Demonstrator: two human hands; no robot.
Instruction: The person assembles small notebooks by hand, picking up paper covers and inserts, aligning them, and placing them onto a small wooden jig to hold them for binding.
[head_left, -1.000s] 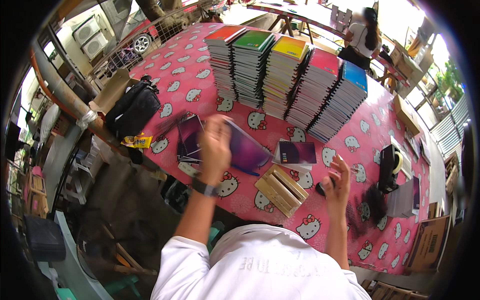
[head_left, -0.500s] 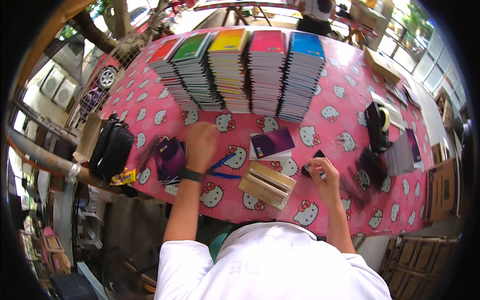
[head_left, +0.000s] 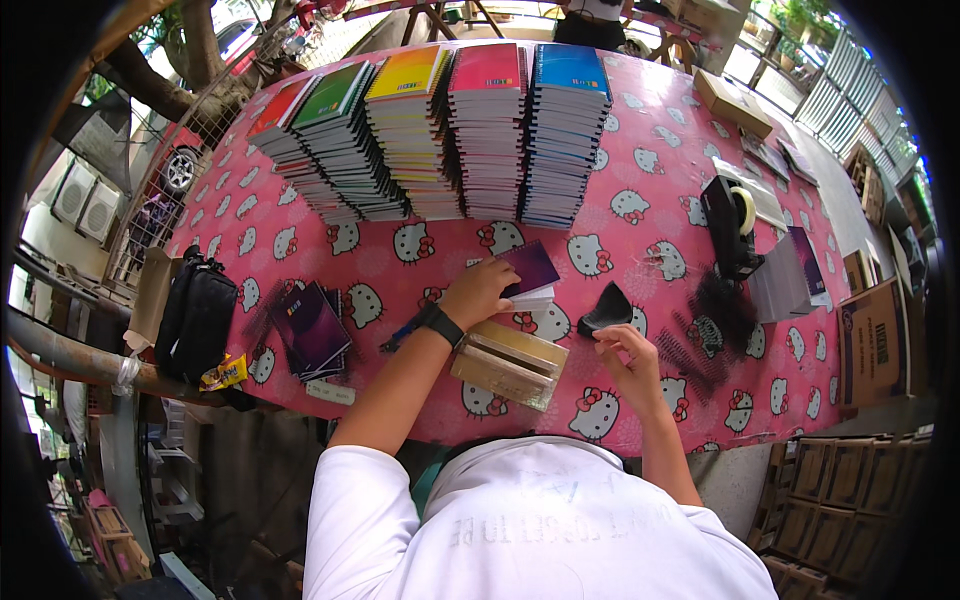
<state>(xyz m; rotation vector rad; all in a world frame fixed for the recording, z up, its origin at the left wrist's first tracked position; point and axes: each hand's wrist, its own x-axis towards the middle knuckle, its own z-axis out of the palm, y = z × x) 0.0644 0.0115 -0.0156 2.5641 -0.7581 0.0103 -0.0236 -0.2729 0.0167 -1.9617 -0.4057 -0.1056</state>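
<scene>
My left hand (head_left: 483, 291), with a dark band on the wrist, is at the left edge of a small purple notebook (head_left: 533, 265), its fingers closed on that edge. White pages (head_left: 535, 298) show under the cover. Close in front lies a tan cardboard piece (head_left: 509, 364) with a long slot and shiny clear wrapping. My right hand (head_left: 632, 362) is held with thumb and forefinger pinched; anything between them is too small to make out. A black, pointed flat piece (head_left: 606, 309) lies just beyond those fingertips. Blue-handled pliers (head_left: 399, 337) are partly covered by my left forearm.
Stacks of spiral notebooks (head_left: 487, 130) line the far side of the pink tablecloth (head_left: 640, 285). More purple notebooks (head_left: 308, 325) and a black bag (head_left: 197, 318) lie left. To the right are black wire spirals (head_left: 722, 315), a tape dispenser (head_left: 728, 228) and a white paper stack (head_left: 790, 285).
My left hand has come down and right, from above the pliers to the purple notebook. The right hand stays close to the black piece, with small finger movement. The view has shifted slightly.
</scene>
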